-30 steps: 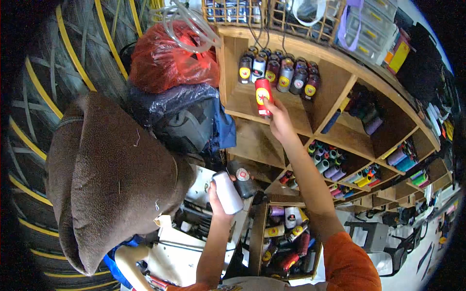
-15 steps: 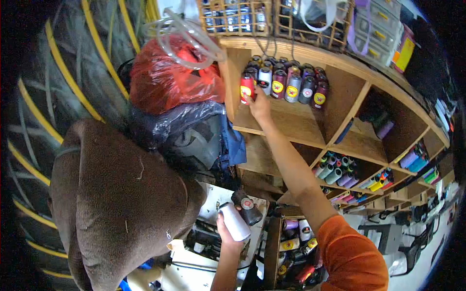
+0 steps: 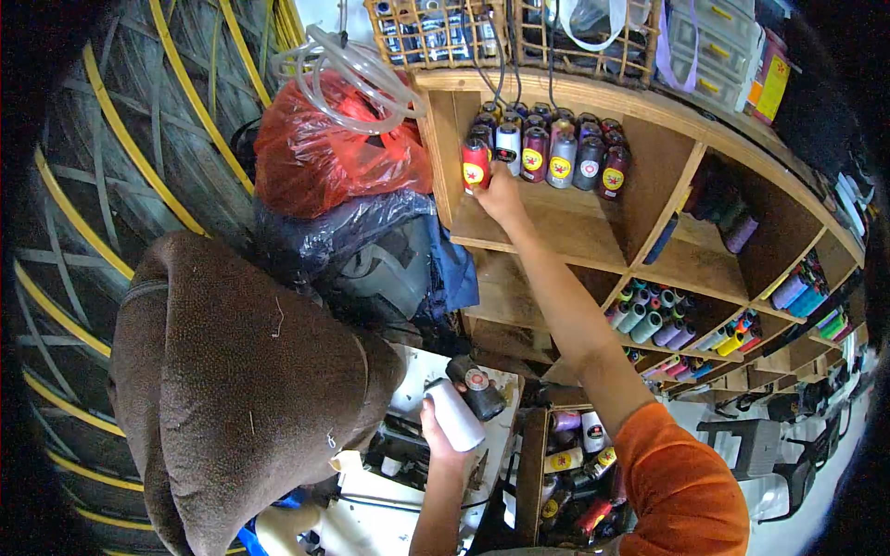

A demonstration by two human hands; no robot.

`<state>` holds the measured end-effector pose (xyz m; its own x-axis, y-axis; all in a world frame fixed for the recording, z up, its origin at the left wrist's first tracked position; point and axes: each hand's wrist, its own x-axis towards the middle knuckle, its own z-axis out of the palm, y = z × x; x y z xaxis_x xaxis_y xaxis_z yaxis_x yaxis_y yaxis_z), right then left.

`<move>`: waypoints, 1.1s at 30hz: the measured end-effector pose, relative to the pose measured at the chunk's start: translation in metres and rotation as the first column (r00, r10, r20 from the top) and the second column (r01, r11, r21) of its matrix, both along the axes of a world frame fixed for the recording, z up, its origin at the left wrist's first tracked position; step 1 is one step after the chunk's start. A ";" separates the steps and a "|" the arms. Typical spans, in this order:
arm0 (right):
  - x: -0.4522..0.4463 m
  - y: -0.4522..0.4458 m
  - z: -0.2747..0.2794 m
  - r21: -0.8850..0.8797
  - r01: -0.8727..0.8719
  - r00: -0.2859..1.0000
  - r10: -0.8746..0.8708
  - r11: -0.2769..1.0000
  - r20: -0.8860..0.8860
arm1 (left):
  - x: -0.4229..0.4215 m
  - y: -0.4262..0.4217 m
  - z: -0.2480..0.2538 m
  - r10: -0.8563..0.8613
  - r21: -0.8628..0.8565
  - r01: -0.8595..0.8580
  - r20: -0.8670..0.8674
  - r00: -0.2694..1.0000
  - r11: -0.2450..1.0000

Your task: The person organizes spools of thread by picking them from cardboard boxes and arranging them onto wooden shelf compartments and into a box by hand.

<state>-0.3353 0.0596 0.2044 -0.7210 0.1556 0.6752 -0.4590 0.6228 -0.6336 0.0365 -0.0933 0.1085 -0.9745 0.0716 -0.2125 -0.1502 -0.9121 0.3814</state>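
Note:
Inside the wooden shelf's top left compartment, my right hand (image 3: 502, 196) has its fingers closed round the lower part of a red thread spool (image 3: 475, 159) with a yellow label. This spool stands upright at the front left. A white spool (image 3: 507, 139) is just right of my fingers, followed by maroon, grey and dark spools (image 3: 561, 159) in rows. Lower down, my left hand (image 3: 443, 434) grips a tilted white thread spool (image 3: 456, 417). Against it lies a black spool (image 3: 480, 394) with a round label; fingers behind it are mostly hidden.
Below my left hand is a white machine bed (image 3: 408, 517). A box (image 3: 530, 473) of mixed spools stands beside it. Brown cloth (image 3: 241, 371) bulges at left, near a red plastic bag (image 3: 338, 153). Other shelf compartments hold coloured spools (image 3: 652, 315); wicker baskets (image 3: 579, 56) sit on top.
The view has shifted slightly. My right hand stays at the red spool, with its wrist turned a little. My left hand keeps hold of the white spool.

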 end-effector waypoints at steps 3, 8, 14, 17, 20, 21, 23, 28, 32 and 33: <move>0.032 0.004 0.010 -0.092 0.054 0.998 -0.057 0.994 -0.027 | -0.005 0.005 0.026 0.113 -0.030 -0.115 -0.070 0.991 0.993; 0.196 0.028 0.038 -0.254 -0.525 0.559 0.555 0.812 0.616 | -0.030 0.000 0.053 0.157 -0.268 -0.180 -0.106 0.982 0.946; 0.289 0.038 0.023 -0.107 -0.692 0.410 0.510 0.714 0.756 | -0.039 0.002 0.066 -0.034 -0.364 -0.095 -0.335 0.942 0.927; 0.286 0.044 0.007 -0.378 -0.621 0.339 0.670 0.687 0.660 | -0.036 0.007 0.064 -0.059 -0.350 -0.071 -0.349 0.935 0.934; 0.278 0.041 0.013 -0.782 -0.310 0.224 0.841 0.541 0.493 | -0.040 -0.001 0.050 -0.084 -0.205 0.010 -0.357 0.930 0.979; 0.273 0.038 0.029 -0.780 -0.288 0.383 0.813 0.556 0.438 | -0.046 0.004 0.055 -0.045 -0.156 -0.020 -0.400 0.916 0.988; 0.234 0.047 0.046 -0.619 -0.316 0.602 0.656 0.719 0.455 | -0.048 0.010 0.060 0.001 -0.101 -0.046 -0.404 0.915 0.994; 0.102 0.047 0.046 -0.185 0.138 0.974 -0.099 0.973 0.204 | -0.035 -0.004 0.046 -0.031 -0.114 -0.010 -0.359 0.933 0.993; 0.043 0.038 0.031 0.023 0.258 0.914 -0.252 0.966 0.317 | -0.027 -0.004 0.047 0.042 -0.178 -0.094 -0.273 0.961 0.980; 0.038 0.035 0.030 0.045 0.252 0.910 -0.253 0.967 0.330 | -0.026 -0.006 0.048 0.042 -0.202 -0.103 -0.283 0.958 0.974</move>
<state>-0.2973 0.0942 0.2339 -0.8397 0.3610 0.4056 -0.0510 0.6913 -0.7208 0.0103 -0.0988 0.1565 -0.9979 -0.0187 0.0619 0.0514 -0.8101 0.5840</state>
